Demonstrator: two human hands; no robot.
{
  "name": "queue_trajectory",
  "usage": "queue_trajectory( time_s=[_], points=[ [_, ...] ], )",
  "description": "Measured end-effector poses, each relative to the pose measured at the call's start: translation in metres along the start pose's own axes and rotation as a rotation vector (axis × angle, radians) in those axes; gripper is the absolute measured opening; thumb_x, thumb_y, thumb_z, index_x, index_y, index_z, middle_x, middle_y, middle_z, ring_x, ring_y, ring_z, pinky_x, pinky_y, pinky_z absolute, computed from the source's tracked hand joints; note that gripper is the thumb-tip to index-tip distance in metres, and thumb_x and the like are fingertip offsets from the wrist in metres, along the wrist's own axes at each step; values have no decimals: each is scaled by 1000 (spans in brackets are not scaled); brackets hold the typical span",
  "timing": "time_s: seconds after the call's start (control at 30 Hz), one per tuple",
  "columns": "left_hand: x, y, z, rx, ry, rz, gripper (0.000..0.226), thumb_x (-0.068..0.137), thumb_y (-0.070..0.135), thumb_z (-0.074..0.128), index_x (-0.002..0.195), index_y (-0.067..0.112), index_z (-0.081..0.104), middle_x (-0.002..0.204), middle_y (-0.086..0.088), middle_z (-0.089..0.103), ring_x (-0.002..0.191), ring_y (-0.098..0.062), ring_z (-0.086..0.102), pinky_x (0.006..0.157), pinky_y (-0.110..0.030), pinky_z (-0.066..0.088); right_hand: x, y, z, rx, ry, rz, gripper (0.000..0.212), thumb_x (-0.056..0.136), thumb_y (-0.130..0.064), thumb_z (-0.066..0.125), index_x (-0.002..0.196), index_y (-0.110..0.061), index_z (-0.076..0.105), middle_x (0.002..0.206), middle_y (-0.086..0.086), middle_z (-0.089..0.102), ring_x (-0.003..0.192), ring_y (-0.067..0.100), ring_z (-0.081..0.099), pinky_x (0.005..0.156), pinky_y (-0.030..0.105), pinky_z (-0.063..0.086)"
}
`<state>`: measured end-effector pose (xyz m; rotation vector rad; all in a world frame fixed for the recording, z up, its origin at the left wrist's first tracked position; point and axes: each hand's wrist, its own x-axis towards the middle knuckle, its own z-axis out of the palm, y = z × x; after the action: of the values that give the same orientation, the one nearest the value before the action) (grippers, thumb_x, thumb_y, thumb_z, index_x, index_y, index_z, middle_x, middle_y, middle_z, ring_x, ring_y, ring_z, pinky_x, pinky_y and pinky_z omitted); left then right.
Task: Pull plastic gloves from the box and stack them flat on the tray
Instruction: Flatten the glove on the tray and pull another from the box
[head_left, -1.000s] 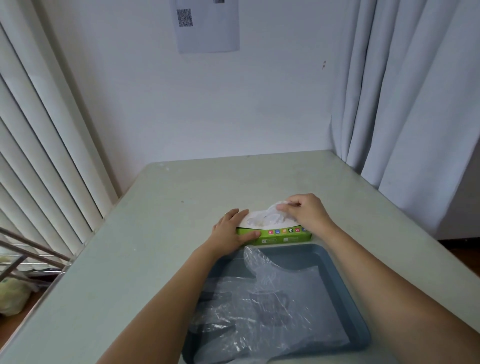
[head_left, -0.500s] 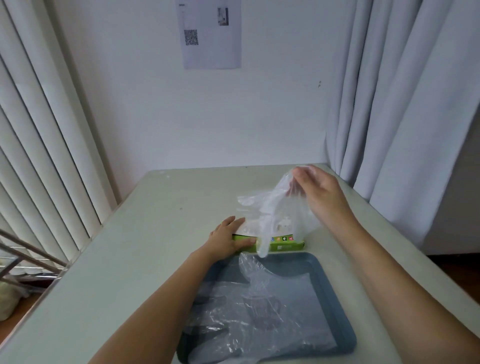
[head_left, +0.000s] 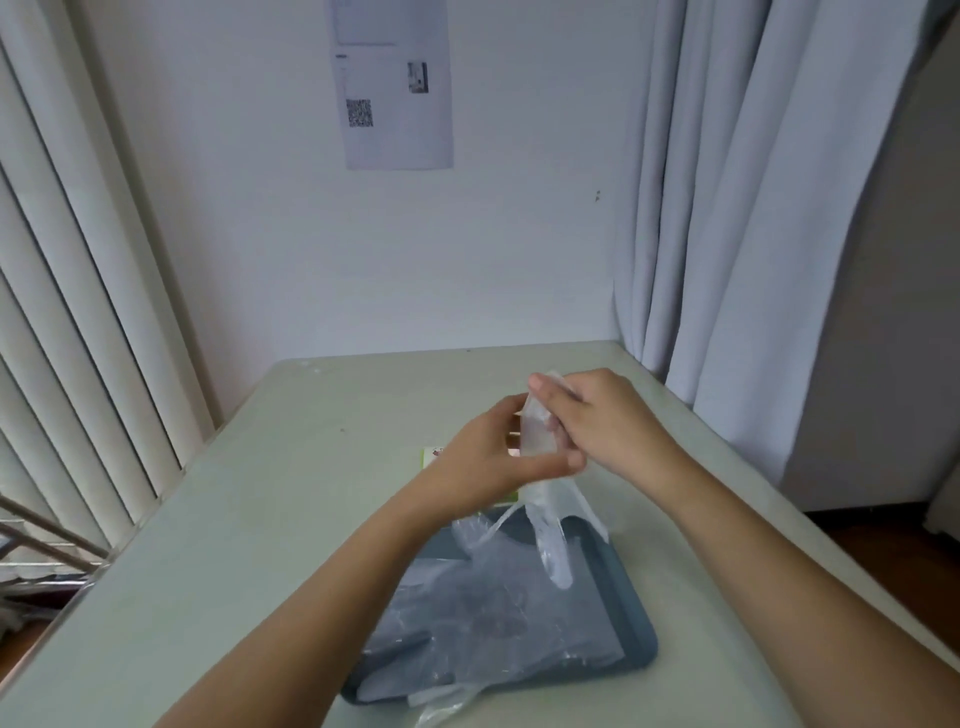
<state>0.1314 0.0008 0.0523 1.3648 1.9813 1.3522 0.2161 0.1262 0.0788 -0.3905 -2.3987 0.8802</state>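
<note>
The thumb and fingers of the right hand (head_left: 597, 426) are closed together on the top edge of a thin, transparent plastic glove (head_left: 553, 540). The left hand (head_left: 483, 467) pinches the same glove a little lower, with its thumb stretched under the film and its fingers curled above. Both hands are raised over the table, close to each other, and the forearms come from the bottom of the view.

The glove is soft and wrinkled. Its long fingers hang down and end just over the far part of the dark blue-grey rectangular plastic tray (head_left: 636, 613). On this tray lies a flat pile of clear, shiny gloves (head_left: 493, 613), and one edge hangs over the near rim.

The small green and white cardboard box (head_left: 430, 457) stands behind the tray and is mostly hidden by the left hand. Its print cannot be read.

All of this is on a smooth pale grey-green table (head_left: 260, 519). On the wall hangs a white paper sheet (head_left: 397, 140) with a QR code, and its small text is not readable.
</note>
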Motion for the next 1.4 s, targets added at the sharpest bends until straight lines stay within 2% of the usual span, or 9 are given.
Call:
queue_trajectory(
  time_s=[0.23, 0.37, 0.5, 0.57, 0.73, 0.83, 0.97, 1.23, 1.4],
  points=[
    [-24, 6, 21, -3, 138, -48, 25, 82, -1, 54, 97, 18, 59, 73, 4, 67, 59, -5, 59, 56, -20, 44, -20, -25, -6, -8, -187, 68, 67, 67, -79, 47, 68, -12, 46, 57, -2, 49, 53, 13, 47, 59, 27, 40],
    [-36, 2, 7, -411, 71, -196, 26, 85, -6, 49, 105, 2, 64, 77, -14, 65, 59, -15, 59, 52, -22, 44, -29, -21, -34, 174, -443, 115, 43, 69, -31, 83, 105, -19, 62, 80, -7, 60, 63, 1, 57, 55, 20, 46],
    [-49, -3, -10, -703, -54, -361, 43, 83, -19, 27, 106, -7, 61, 72, -12, 63, 44, -9, 54, 41, -17, 44, -32, -2, -54, 266, -602, 184, 49, 72, 7, 76, 116, -6, 57, 105, 8, 69, 95, 14, 66, 86, 24, 53],
    [-57, -6, -16, -740, -99, -404, 44, 80, -17, 26, 100, -4, 63, 67, -8, 62, 41, -6, 52, 39, -14, 43, -32, 1, -55, 344, -565, 200, 33, 77, 10, 69, 106, -5, 62, 94, 6, 70, 84, 9, 67, 78, 16, 53],
    [-71, -15, -23, -589, -237, -357, 52, 65, -5, 52, 116, 1, 58, 98, -12, 67, 84, -19, 66, 77, -28, 56, -39, -11, -41, 319, -383, 145, 12, 93, -5, 58, 87, -8, 69, 61, -4, 60, 56, 6, 54, 65, 16, 49],
    [-72, -8, -16, -386, -118, -186, 60, 75, 27, 71, 130, 16, 51, 121, -1, 67, 115, -19, 62, 103, -40, 46, -45, -26, -28, -20, -195, -4, 13, 87, -25, 68, 78, -15, 68, 56, -8, 58, 54, 6, 52, 59, 21, 41],
    [-71, 14, -4, -257, 135, -101, 90, 65, 72, 60, 140, 27, 43, 136, 9, 54, 123, -9, 53, 106, -35, 41, -55, -54, -21, -169, -132, -159, 14, 84, -34, 68, 76, -24, 65, 72, -7, 64, 67, 8, 56, 56, 16, 37],
    [-72, 14, -17, -236, 181, -118, 17, 84, 11, 65, 99, 12, 73, 93, -10, 73, 88, -25, 70, 79, -32, 57, -53, -64, -34, -137, -206, -147, 16, 92, -30, 61, 86, -20, 72, 67, -15, 61, 59, -7, 55, 57, 12, 35],
    [-78, -1, -22, -283, 116, -241, 19, 94, 13, 55, 88, 5, 70, 81, -6, 73, 75, -18, 69, 68, -24, 53, -49, -47, -37, 61, -197, 19, 17, 94, -25, 58, 87, -16, 71, 46, -8, 45, 35, 4, 37, 41, 17, 34]
  ],
)
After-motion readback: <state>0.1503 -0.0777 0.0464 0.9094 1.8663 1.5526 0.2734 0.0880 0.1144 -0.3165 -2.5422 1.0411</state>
